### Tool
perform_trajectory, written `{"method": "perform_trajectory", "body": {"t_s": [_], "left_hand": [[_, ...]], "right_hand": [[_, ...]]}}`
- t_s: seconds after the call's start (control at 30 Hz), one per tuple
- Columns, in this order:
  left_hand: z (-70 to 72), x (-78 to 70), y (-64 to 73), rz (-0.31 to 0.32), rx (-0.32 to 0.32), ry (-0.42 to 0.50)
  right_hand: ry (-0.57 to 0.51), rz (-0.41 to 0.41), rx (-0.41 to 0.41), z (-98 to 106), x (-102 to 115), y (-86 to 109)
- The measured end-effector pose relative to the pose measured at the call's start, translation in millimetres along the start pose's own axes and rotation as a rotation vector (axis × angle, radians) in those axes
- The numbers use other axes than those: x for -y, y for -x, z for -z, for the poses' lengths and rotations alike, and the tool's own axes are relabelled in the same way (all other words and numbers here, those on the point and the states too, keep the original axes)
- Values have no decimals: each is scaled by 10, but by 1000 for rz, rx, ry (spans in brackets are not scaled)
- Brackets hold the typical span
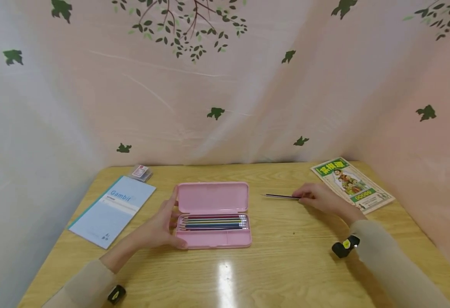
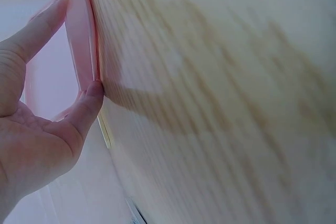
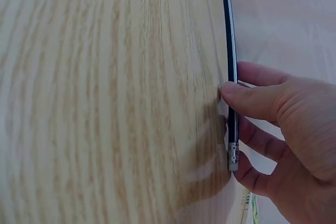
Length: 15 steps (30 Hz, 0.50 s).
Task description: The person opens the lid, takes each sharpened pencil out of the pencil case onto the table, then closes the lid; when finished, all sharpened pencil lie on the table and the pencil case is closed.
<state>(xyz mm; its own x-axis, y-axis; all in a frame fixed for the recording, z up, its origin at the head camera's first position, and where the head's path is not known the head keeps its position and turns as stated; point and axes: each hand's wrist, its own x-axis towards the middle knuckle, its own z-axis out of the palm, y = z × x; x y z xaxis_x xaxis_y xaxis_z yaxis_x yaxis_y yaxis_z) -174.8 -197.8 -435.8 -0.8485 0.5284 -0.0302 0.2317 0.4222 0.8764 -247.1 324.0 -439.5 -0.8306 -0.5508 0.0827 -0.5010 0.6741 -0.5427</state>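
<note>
A pink pencil case [image 1: 220,239] lies on the table with its lid [image 1: 213,197] raised at the back. Several pencils [image 1: 213,222] lie side by side in its rear compartment, tips to the left. My left hand [image 1: 157,226] holds the case at its left side, thumb at the front corner and fingers along the lid side. To the right of the case, my right hand [image 1: 317,197] pinches a dark striped pencil [image 3: 230,40] between thumb and fingers, just above the table. Its tip points left toward the case, and its white eraser end is by the fingers.
On the left lies a light blue notebook [image 1: 113,211], with a small clear box [image 1: 141,173] behind it. A green and cream booklet [image 1: 352,184] is at the back right, beyond the right hand. A pink printed curtain [image 1: 194,94] hangs behind the wooden table [image 1: 278,269].
</note>
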Motion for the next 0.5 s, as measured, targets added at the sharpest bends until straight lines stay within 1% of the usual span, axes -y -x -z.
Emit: {"method": "perform_trajectory", "body": {"t_s": [0.13,0.27,0.33,0.5], "left_hand": [[-11,3,-7,-4,3,6],[-13,-6,-8,6,12,19],[-9,-17,-3,12,17,25],[3,-40,5,21,12,10]], "right_hand": [[12,-1,1,-24,-17,7],[5,-37,14,-31,-18,8],[-1,-35,20,-29,-16,1],[-1,-44,11,-24,-24,-32]]}}
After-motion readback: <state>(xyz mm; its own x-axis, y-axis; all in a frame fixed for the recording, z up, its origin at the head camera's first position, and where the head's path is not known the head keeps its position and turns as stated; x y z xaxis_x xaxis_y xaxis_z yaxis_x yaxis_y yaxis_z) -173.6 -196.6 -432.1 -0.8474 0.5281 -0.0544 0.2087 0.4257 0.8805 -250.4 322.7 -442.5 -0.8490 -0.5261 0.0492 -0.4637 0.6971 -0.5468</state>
